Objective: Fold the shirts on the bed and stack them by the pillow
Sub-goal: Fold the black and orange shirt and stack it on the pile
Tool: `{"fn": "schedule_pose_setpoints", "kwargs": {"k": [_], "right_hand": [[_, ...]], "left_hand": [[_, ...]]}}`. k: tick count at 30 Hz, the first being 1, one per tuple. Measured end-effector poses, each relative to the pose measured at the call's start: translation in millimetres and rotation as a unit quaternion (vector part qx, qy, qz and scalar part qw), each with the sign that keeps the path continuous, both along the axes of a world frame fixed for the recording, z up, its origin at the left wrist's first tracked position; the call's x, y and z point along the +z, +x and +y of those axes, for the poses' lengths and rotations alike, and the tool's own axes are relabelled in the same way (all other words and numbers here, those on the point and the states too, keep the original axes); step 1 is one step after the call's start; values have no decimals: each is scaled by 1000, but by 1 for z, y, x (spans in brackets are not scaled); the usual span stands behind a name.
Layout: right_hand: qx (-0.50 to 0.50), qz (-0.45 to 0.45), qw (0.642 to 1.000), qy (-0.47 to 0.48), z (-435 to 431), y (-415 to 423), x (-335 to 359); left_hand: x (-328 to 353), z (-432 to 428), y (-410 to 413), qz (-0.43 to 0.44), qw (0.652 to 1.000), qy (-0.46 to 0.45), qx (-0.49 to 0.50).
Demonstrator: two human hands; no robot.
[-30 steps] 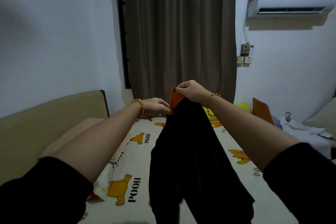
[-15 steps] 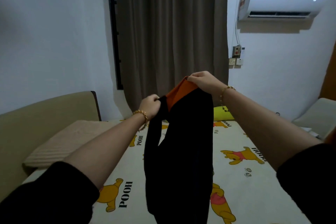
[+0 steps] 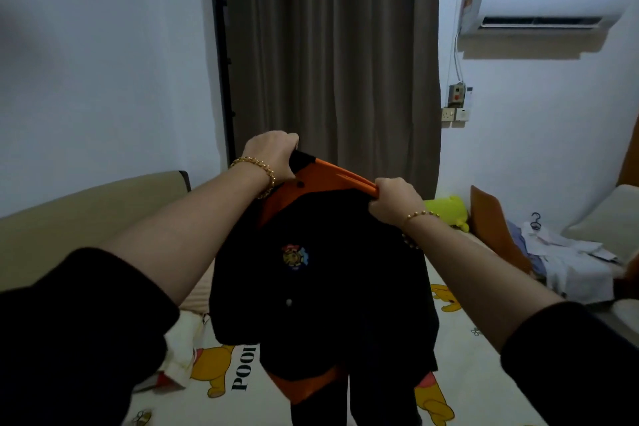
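On my feed, 1 black shirt [image 3: 321, 270] with an orange collar hangs in the air over the bed [image 3: 460, 373], its lower end cut off by the bottom edge. The left hand [image 3: 273, 157] has its fingers clamped on the black shoulder, and the right hand [image 3: 394, 199] is clenched round the orange collar edge. 1 beige pillow [image 3: 197, 297] shows only as a sliver behind the left forearm. To the right lies 1 heap of pale clothes [image 3: 567, 259]. I cannot count its pieces.
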State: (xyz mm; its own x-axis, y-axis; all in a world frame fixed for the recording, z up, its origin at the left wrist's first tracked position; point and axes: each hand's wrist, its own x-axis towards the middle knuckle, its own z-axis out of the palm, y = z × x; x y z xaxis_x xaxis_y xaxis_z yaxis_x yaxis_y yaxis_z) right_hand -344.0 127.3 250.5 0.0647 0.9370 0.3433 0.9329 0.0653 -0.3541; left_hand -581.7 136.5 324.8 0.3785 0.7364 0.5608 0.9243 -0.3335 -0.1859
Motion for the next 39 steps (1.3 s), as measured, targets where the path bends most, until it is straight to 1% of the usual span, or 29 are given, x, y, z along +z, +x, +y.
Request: {"fn": "schedule_pose_setpoints", "kwargs": {"k": [4,7,10,12,15,17,18,20,22,25,27,30,34,39], "right_hand": [[-62,-52,996,48,-2,10,-20],[-100,-54,991,63,-4,23,-31],[-110,-43,991,55,-4,37,-31],[-81,-8,995,51,-1,46,-29],[14,99,995,16,2,52,-25],[41,160,986,-10,3,51,-22],[42,177,983,-13,5,50,-22],[44,183,982,-23,9,47,-21],[76,186,978,-62,10,44,-14],[150,245,948,-138,0,38,0],[166,262,937,-160,-6,36,6],[169,249,942,-149,-5,39,9],[134,197,966,-104,1,41,8],[105,183,975,-64,5,36,6]], "left_hand": [[1,0,-10,-26,999,38,24],[1,0,-23,-50,996,50,48],[-2,4,-41,-72,994,54,64],[-5,6,-52,-94,992,50,73],[-13,7,-65,-132,987,41,82],[-19,7,-72,-157,983,35,92],[-22,7,-74,-170,980,33,98],[-28,8,-77,-188,976,28,107],[-33,8,-78,-199,973,28,111],[-39,9,-81,-209,970,34,118],[-43,10,-84,-207,969,32,130],[-48,12,-87,-200,968,25,146],[-53,16,-85,-207,966,23,155],[-57,14,-74,-233,962,3,139]]}}
